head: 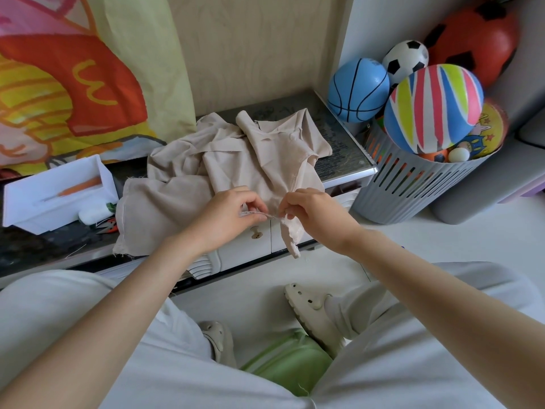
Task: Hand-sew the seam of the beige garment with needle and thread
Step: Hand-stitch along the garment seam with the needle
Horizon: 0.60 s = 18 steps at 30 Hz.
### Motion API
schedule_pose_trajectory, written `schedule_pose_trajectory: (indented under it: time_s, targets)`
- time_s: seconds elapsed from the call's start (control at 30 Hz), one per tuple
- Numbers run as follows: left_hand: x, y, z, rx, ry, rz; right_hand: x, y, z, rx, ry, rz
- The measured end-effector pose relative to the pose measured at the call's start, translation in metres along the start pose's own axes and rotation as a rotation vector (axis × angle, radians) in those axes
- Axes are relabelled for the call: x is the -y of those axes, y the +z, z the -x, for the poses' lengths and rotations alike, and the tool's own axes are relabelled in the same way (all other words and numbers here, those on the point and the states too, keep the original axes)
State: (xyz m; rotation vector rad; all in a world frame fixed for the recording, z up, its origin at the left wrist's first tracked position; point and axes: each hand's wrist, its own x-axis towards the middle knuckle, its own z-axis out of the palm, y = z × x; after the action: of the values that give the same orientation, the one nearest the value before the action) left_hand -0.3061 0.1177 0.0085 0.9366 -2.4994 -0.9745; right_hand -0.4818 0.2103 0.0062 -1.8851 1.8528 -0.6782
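The beige garment (236, 160) lies in a heap on the dark top of a low cabinet (348, 152). One edge of it comes off the front, toward the person. The left hand (233, 215) pinches that edge with curled fingers and thumb. The right hand (309, 212) pinches it too, just beside, and a bit of cloth hangs down under it. The seam (267, 215) is pulled flat between both hands. Left of the garment sits a white box (59, 202) with an orange tool (85, 184) in it. Right of the garment stands a grey basket (413, 184) full of balls (433, 107).
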Motion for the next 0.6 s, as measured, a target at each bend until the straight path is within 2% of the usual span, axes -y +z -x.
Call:
schedule_pose_trajectory:
  time_s: [0.33,0.6]
  targets:
    - [-0.0016,-0.0017,0.0019,-0.002,0.046,-0.075,0.0036,-0.0033,-0.0019,-0.11,0.006,0.022]
    - [-0.003,-0.0013,0.0,0.022,0.054,-0.096,0.0015,-0.0004,-0.003,-0.047,0.004,0.054]
